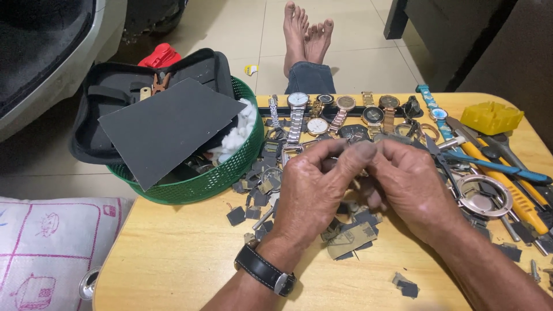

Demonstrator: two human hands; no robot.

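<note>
**Two hands pinch a small part over a cluttered watch table**

At the centre of the frame the left hand [314, 187], with a black-strapped wristwatch [265, 269] on its wrist, and the right hand [406, 184] meet fingertip to fingertip above the wooden table [173, 253]. Both are curled nearly closed, thumbs and forefingers pinching a small dark piece [356, 151] between them; what the piece is cannot be made out.

Left of the hands, in the upper left of the frame, stands a green mesh basket [222, 175]. It holds a black zip case [124, 92], a dark grey sheet [167, 129] lying tilted across the top, and white cotton wads [239, 132] along its right wall.

Scraps of grey abrasive paper [351, 239] lie scattered below and left of the hands. Behind them, along the far table edge, a row of wristwatches [340, 112] is laid out. At right are a round metal ring [483, 196], yellow- and blue-handled tools [507, 173] and a yellow plastic block [491, 117].
</note>
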